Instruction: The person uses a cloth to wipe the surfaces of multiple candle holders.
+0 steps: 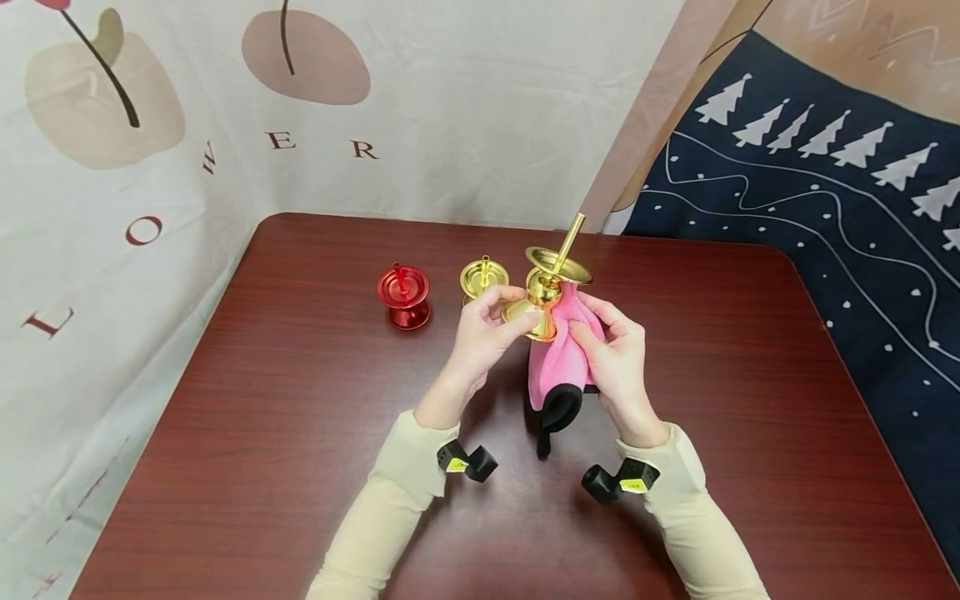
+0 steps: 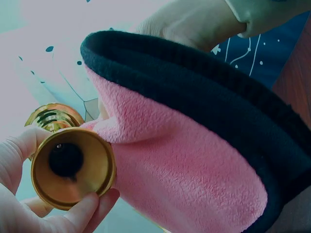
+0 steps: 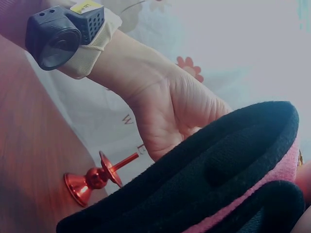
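Observation:
Tilted above the table, a gold candle holder (image 1: 545, 287) has a wide dish and a thin upright stem. My left hand (image 1: 483, 329) grips it by the flared base, whose hollow underside (image 2: 73, 167) faces the left wrist camera. With my right hand (image 1: 618, 354) I pinch a pink cloth (image 1: 558, 362) with black edging against the holder's side. The cloth hangs in folds below my fingers, and its black border (image 3: 243, 145) covers much of the right wrist view, hiding the right fingertips there.
A red candle holder (image 1: 405, 296) stands upright on the brown table (image 1: 315, 433), left of my hands. Behind my left hand is a second gold candle holder (image 1: 483, 275), partly hidden. A printed white curtain (image 1: 465, 108) hangs beyond the table's far edge.

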{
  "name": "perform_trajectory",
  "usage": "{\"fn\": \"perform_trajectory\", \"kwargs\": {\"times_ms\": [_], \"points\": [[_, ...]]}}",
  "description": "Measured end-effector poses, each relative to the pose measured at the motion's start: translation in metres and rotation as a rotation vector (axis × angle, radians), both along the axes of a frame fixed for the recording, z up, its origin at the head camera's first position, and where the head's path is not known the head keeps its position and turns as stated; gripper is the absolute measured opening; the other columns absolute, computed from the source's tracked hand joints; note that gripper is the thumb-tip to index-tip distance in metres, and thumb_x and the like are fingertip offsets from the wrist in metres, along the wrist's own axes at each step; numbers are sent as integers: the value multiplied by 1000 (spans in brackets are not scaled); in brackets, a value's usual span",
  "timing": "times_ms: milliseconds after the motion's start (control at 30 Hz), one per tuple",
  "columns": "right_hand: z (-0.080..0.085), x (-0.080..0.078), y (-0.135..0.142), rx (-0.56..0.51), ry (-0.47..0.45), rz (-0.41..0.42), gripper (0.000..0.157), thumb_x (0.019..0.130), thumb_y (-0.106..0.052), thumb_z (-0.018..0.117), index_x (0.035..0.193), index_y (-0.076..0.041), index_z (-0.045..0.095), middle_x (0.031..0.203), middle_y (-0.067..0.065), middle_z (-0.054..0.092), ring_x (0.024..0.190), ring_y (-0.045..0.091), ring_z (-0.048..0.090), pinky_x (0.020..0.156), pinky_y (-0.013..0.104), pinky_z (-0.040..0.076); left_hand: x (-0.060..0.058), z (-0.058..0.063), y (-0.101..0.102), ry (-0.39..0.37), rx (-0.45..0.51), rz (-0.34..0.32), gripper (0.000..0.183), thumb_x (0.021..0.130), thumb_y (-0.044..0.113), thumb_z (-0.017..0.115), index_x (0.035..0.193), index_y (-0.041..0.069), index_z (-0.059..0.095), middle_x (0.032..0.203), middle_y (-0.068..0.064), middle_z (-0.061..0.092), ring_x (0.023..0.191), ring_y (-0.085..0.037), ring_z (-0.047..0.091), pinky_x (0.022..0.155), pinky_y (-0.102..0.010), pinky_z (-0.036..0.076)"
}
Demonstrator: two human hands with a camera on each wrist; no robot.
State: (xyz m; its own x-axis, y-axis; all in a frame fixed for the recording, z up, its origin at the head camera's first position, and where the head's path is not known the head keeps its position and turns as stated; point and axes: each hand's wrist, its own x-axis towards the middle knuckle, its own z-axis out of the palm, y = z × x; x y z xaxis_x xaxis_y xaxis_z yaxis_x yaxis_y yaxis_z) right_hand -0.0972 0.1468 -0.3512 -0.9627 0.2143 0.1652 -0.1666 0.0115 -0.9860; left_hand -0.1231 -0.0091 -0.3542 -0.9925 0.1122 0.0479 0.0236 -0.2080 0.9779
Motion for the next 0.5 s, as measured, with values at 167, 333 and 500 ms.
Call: {"fn": "perform_trajectory", "kwargs": {"times_ms": [167,333,500], "points": [[1,2,1,60,30,4,30,80,8,63,110,11,63,95,-2,68,82,14,60,71,20,51,-1,2,-1,-14,-50,-7,35,76,-5,70,109,-11,61,101,-19,63,79,-9,57,68,-19,48],[4,6,1,134,59,22,29,80,10,62,109,8,65,96,-2,67,84,14,59,73,20,50,-2,0,-1,-3,-73,10,36,72,-5,74,106,-10,64,96,-16,66,76,-8,58,66,-20,49],[5,13,1,201,114,52,29,80,10,63,108,6,66,101,15,66,84,12,59,73,19,49,-2,-2,0,26,-54,60,35,70,-6,75,103,-10,65,95,-14,67,77,-8,58,67,-20,49]]}}
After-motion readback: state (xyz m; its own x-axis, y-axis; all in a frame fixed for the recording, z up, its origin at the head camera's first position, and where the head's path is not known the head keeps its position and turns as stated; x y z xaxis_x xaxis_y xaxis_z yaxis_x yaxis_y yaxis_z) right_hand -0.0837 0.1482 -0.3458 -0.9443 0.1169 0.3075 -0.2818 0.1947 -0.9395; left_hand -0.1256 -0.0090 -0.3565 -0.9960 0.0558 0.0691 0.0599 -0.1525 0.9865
